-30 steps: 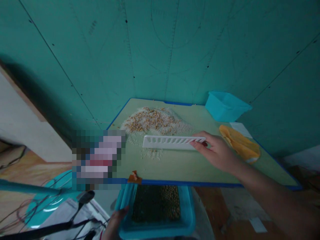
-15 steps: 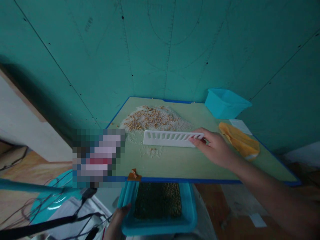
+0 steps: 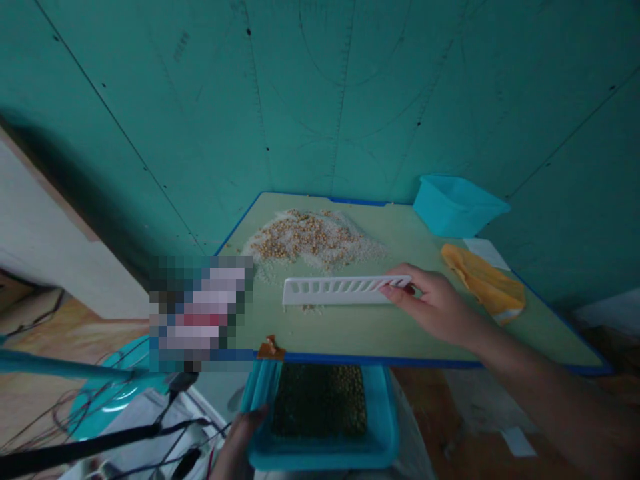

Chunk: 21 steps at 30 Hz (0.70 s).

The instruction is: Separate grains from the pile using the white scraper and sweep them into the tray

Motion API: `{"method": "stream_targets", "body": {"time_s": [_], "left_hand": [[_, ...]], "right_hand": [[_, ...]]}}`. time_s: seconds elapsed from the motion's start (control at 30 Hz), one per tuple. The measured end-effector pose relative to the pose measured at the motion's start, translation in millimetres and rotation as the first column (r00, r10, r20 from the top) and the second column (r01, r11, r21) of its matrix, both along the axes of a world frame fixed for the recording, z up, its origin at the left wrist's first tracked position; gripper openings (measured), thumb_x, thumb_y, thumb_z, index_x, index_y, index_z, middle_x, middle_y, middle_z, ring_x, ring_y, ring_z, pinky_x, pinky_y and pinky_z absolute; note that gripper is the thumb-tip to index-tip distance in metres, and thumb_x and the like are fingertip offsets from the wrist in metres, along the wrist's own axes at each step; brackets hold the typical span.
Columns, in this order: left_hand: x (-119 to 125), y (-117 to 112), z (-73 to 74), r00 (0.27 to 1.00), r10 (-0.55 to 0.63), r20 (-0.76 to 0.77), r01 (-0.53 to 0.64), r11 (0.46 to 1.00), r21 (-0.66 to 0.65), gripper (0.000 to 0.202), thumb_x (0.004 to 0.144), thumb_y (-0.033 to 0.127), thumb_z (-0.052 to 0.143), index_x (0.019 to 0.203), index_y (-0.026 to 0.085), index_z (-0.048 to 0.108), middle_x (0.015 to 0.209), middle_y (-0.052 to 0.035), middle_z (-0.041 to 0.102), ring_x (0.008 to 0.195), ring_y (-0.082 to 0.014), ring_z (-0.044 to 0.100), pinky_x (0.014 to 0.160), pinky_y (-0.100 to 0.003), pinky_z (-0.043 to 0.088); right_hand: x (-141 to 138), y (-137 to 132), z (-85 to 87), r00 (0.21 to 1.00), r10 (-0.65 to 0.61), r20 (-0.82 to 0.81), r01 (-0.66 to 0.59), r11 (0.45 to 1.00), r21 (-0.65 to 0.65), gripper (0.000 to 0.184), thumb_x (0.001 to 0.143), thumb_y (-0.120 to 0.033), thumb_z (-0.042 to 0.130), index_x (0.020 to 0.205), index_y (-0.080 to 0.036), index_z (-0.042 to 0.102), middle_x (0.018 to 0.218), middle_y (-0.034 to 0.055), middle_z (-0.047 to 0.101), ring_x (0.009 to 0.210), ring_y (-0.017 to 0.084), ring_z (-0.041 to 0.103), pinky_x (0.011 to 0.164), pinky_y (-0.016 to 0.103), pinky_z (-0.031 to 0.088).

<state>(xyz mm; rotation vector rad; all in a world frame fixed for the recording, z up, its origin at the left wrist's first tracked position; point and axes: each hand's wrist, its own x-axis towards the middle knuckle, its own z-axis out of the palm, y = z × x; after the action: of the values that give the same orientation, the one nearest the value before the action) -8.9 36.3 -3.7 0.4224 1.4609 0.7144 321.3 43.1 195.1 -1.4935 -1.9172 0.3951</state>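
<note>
My right hand pinches the right end of a white slotted plastic strip, which stands on its long edge across the board. Beyond the strip lies a pile of white grains and tan beans. A few grains show along the strip's near side. Below the board's front edge, my left hand grips the left rim of a blue tray; its fingertips are partly hidden. Dark green contents and tan beans fill the tray.
A pale green board has a blue edge. A blue plastic bin stands at the back right, near a yellow cloth and white paper. A pixelated patch covers the board's left side. Cables run at lower left.
The right hand has drawn the strip toward the board's front edge, away from the pile. The left hand stays at the tray. The view has shifted slightly.
</note>
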Motion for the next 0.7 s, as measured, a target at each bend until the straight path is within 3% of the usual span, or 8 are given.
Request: {"method": "stream_targets", "body": {"time_s": [0.17, 0.3, 0.43, 0.57, 0.63, 0.7], "left_hand": [[-3, -4, -12.2, 0.998, -0.052, 0.033, 0.052, 0.998, -0.018, 0.015, 0.045, 0.019, 0.074, 0.043, 0.024, 0.06, 0.041, 0.001, 0.065, 0.048, -0.0272, 0.063, 0.049, -0.037, 0.051], [-3, -4, -15.2, 0.996, -0.069, 0.063, 0.072, 0.997, -0.041, 0.013, 0.047, 0.022, 0.075, 0.044, 0.016, 0.064, 0.046, -0.0078, 0.068, 0.049, -0.0266, 0.064, 0.05, -0.033, 0.05], [7, -16, 7.0, 0.992, -0.039, 0.119, 0.044, 0.998, -0.04, 0.016, 0.044, 0.024, 0.077, 0.053, 0.017, 0.067, 0.048, -0.0055, 0.068, 0.061, -0.0316, 0.067, 0.058, -0.036, 0.052], [24, -39, 39.5, 0.973, 0.176, 0.151, -0.189, 0.979, 0.074, 0.028, 0.051, 0.034, 0.074, 0.077, 0.023, 0.07, 0.073, -0.0019, 0.075, 0.084, -0.032, 0.066, 0.069, -0.038, 0.053], [29, -40, 45.9, 0.984, 0.146, 0.106, -0.158, 0.982, 0.108, 0.023, 0.052, 0.031, 0.073, 0.073, 0.022, 0.07, 0.069, -0.002, 0.074, 0.085, -0.0346, 0.065, 0.07, -0.041, 0.052], [32, -32, 43.4, 0.991, 0.117, 0.063, -0.124, 0.986, 0.11, 0.012, 0.052, 0.026, 0.074, 0.06, 0.021, 0.066, 0.052, -0.0019, 0.068, 0.077, -0.0364, 0.066, 0.068, -0.044, 0.052]], "right_hand": [[-1, -5, -0.9, 1.0, 0.011, 0.01, -0.011, 1.0, 0.027, 0.015, 0.085, -0.029, 0.049, 0.082, -0.019, 0.059, 0.062, -0.0003, 0.061, 0.055, 0.011, 0.055, 0.049, 0.019, 0.039], [-2, -7, -2.1, 1.0, 0.021, 0.018, -0.021, 1.0, 0.013, 0.017, 0.085, -0.031, 0.049, 0.082, -0.019, 0.06, 0.065, 0.0003, 0.063, 0.057, 0.011, 0.056, 0.05, 0.019, 0.04], [0, -10, -0.5, 1.0, 0.003, 0.031, -0.003, 1.0, -0.005, 0.018, 0.086, -0.032, 0.049, 0.083, -0.019, 0.061, 0.063, 0.0004, 0.063, 0.056, 0.012, 0.056, 0.05, 0.019, 0.04], [3, -8, -0.9, 0.999, -0.034, -0.002, 0.034, 0.999, -0.006, 0.019, 0.085, -0.034, 0.049, 0.082, -0.019, 0.06, 0.064, 0.0009, 0.062, 0.058, 0.013, 0.056, 0.049, 0.02, 0.04], [3, -5, -2.1, 0.999, -0.045, -0.014, 0.045, 0.999, -0.007, 0.019, 0.085, -0.034, 0.049, 0.083, -0.018, 0.06, 0.065, 0.0013, 0.063, 0.058, 0.013, 0.056, 0.049, 0.02, 0.041], [3, -2, -3.1, 0.999, -0.052, -0.012, 0.051, 0.999, -0.012, 0.019, 0.085, -0.034, 0.049, 0.084, -0.018, 0.06, 0.064, 0.0014, 0.063, 0.057, 0.013, 0.055, 0.049, 0.02, 0.04]]}}
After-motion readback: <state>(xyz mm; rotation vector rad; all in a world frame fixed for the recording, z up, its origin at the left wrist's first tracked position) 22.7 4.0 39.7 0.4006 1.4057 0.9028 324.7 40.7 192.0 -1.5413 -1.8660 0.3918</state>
